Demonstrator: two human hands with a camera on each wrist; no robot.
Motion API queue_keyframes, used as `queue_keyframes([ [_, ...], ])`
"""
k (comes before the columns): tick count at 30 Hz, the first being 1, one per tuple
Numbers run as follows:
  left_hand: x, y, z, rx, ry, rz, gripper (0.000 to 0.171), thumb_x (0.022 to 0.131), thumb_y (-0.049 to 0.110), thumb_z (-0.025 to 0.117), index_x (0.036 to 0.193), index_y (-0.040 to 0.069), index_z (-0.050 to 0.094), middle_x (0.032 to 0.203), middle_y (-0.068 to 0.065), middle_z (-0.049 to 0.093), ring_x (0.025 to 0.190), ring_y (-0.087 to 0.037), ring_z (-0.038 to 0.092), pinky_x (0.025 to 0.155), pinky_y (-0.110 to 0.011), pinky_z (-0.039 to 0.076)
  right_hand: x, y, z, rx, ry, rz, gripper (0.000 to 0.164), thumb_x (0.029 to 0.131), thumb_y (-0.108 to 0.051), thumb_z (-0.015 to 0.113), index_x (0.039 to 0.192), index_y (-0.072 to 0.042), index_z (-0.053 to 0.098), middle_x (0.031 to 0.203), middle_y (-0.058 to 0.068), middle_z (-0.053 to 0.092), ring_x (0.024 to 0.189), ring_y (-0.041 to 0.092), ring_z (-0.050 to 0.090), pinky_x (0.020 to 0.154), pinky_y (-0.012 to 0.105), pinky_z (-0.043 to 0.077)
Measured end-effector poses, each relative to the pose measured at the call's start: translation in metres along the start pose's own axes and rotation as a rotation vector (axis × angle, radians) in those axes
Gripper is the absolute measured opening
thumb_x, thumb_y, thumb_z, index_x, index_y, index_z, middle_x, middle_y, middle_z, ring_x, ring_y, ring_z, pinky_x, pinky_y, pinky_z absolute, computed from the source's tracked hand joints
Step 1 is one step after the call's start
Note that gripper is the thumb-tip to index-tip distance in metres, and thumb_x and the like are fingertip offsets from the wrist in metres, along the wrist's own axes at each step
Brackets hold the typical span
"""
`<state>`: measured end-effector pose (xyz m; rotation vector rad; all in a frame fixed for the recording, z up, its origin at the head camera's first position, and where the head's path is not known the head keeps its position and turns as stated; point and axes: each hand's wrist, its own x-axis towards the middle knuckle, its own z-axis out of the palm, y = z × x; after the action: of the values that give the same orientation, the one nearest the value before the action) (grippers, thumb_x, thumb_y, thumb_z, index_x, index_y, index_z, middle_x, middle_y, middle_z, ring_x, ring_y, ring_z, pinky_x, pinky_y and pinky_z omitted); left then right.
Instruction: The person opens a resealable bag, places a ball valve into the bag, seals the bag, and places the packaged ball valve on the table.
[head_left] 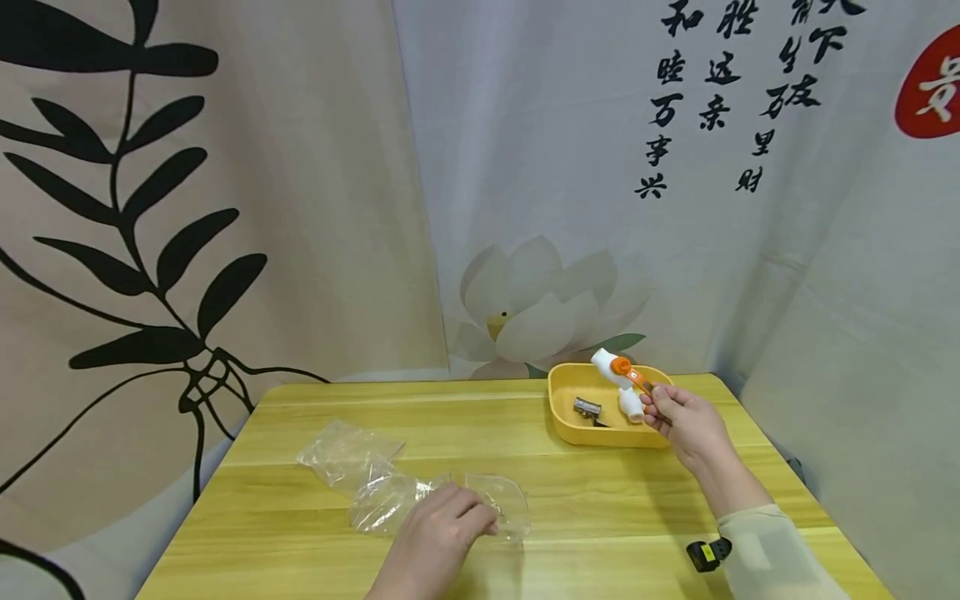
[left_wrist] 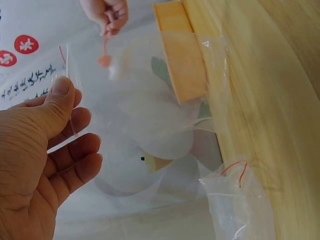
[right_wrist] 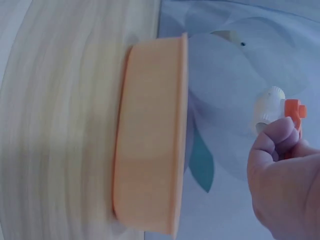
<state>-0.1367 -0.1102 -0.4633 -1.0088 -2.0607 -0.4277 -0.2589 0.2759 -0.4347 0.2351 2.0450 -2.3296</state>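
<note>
My right hand (head_left: 686, 421) pinches the orange handle (head_left: 637, 379) of a white plastic ball valve (head_left: 606, 365) above a yellow tray (head_left: 558, 417). The right wrist view shows the valve (right_wrist: 270, 107) apart from the tray's side (right_wrist: 150, 135). A white fitting (head_left: 632, 406) appears just below the valve in the head view; whether it is separate is unclear. Beside it lies a small metal fitting (head_left: 587, 407). Over the table, my left hand (head_left: 442, 529) pinches the edge of a clear zip bag (left_wrist: 212, 55) between thumb and forefinger, other fingers loosely bent.
Another clear zip bag (head_left: 345, 454) with a red seal line lies on the wooden table (head_left: 247, 517), left of the held one. A printed curtain (head_left: 337, 167) hangs directly behind the table. A small black device (head_left: 708, 554) is at the right wrist.
</note>
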Motion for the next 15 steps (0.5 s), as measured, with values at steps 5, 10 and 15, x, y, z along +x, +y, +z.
queue_keyframes([
  [5, -0.002, -0.001, 0.001, 0.001, -0.002, 0.002, 0.014, 0.079, 0.021, 0.085, 0.088, 0.021, 0.073, 0.088, 0.013, 0.069, 0.08, -0.004, 0.061, 0.076, -0.015, 0.054, -0.016, -0.007, 0.002, 0.061, -0.049, -0.013, 0.014, 0.111, -0.026, 0.056, 0.113, -0.018, 0.067, 0.098, -0.009, 0.071, 0.09, 0.008, 0.062, 0.084, 0.019, 0.059],
  [10, -0.003, -0.002, 0.001, 0.009, 0.005, 0.011, 0.014, 0.079, 0.021, 0.084, 0.089, 0.019, 0.074, 0.088, 0.012, 0.069, 0.082, -0.005, 0.062, 0.078, -0.017, 0.055, -0.033, -0.014, 0.009, 0.083, -0.095, -0.067, 0.012, 0.11, -0.026, 0.058, 0.108, -0.022, 0.07, 0.098, -0.009, 0.073, 0.088, 0.007, 0.064, 0.083, 0.018, 0.059],
  [15, -0.003, -0.003, 0.001, 0.013, 0.007, 0.011, 0.012, 0.081, 0.023, 0.082, 0.089, 0.019, 0.074, 0.089, 0.012, 0.069, 0.082, -0.005, 0.063, 0.077, -0.017, 0.055, -0.047, -0.02, 0.021, 0.086, -0.13, -0.153, 0.012, 0.109, -0.023, 0.061, 0.107, -0.021, 0.072, 0.096, -0.007, 0.076, 0.084, 0.006, 0.066, 0.081, 0.018, 0.06],
])
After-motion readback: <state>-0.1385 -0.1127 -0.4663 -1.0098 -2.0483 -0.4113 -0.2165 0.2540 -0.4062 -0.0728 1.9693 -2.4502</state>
